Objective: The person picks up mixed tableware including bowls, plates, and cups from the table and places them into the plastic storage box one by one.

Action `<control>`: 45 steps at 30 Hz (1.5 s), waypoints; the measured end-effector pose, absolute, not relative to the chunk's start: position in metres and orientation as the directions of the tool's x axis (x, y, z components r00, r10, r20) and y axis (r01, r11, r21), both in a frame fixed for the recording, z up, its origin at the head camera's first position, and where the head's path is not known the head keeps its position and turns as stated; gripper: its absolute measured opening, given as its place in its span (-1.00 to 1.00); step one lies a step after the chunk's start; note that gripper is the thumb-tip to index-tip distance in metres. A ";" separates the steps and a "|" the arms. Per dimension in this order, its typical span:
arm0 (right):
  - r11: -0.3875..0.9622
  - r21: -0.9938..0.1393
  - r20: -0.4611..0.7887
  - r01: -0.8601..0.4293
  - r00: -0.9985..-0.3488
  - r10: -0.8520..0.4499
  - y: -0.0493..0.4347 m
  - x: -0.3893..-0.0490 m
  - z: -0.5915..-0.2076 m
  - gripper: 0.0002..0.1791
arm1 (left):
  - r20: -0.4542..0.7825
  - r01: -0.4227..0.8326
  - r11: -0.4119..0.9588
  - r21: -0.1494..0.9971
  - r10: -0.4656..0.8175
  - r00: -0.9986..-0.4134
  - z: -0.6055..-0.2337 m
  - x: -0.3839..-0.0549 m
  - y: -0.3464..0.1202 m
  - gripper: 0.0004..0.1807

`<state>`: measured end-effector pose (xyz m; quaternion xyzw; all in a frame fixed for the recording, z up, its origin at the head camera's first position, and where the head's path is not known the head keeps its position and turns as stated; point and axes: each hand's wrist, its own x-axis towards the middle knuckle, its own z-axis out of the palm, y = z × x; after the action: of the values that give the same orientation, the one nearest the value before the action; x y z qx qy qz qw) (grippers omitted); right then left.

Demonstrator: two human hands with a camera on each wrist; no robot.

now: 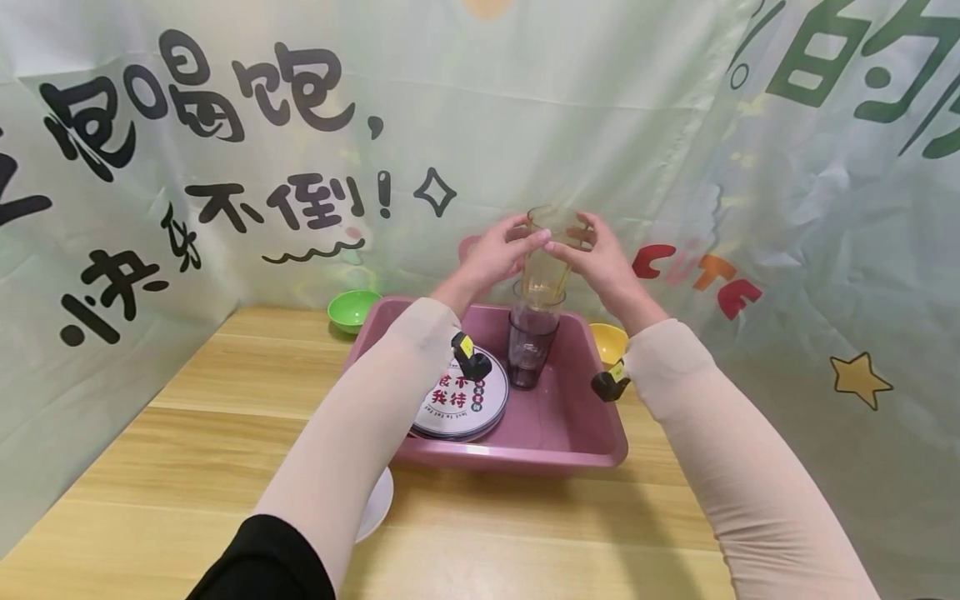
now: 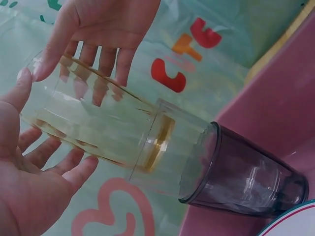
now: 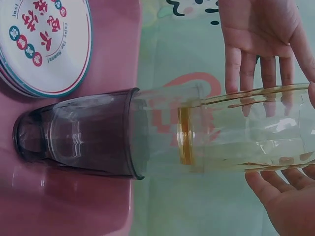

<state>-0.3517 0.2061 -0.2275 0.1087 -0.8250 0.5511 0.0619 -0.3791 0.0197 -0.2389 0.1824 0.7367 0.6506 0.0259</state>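
Both hands hold a transparent amber-tinted cup (image 1: 546,262) between them. My left hand (image 1: 497,250) grips its left side and my right hand (image 1: 600,260) its right side, with the thumbs at the front. The amber cup's base sits inside the mouth of a clear cup (image 2: 170,184). That clear cup is nested in a smoky dark cup (image 1: 531,348), which stands upright in a pink basin (image 1: 581,417). Left of the cups, a stack of white plates (image 1: 463,392) with red lettering lies in the basin, partly hidden by my left forearm.
A green bowl (image 1: 352,310) stands behind the basin's left corner. To the right is a yellow bowl (image 1: 609,342), partly hidden by the right wrist. A white dish (image 1: 377,504) lies on the wooden table (image 1: 480,542) in front. A printed cloth (image 1: 480,100) hangs behind.
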 end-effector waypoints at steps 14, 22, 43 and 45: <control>0.389 -0.896 0.177 -0.215 -0.975 -0.134 0.203 -0.354 -0.243 0.10 | 0.216 0.259 0.079 0.963 0.352 -0.911 -0.254 -0.382 0.013 -0.17; 0.447 -0.873 0.148 -0.196 -0.979 -0.139 0.204 -0.353 -0.250 0.10 | 0.208 0.292 0.177 0.940 0.380 -0.901 -0.261 -0.382 0.008 -0.16; 0.410 -0.894 0.134 -0.179 -0.982 -0.135 0.206 -0.351 -0.272 0.04 | 0.195 0.322 0.287 0.902 0.393 -0.898 -0.277 -0.383 0.008 -0.16; 0.405 -0.899 0.126 -0.170 -0.983 -0.134 0.205 -0.350 -0.272 0.03 | 0.201 0.325 0.279 0.903 0.394 -0.897 -0.278 -0.383 0.009 -0.17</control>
<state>-0.3500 0.2055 -0.2720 0.0908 -0.8379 0.5380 0.0166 -0.3835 0.0087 -0.2783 0.2250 0.7991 0.5566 0.0309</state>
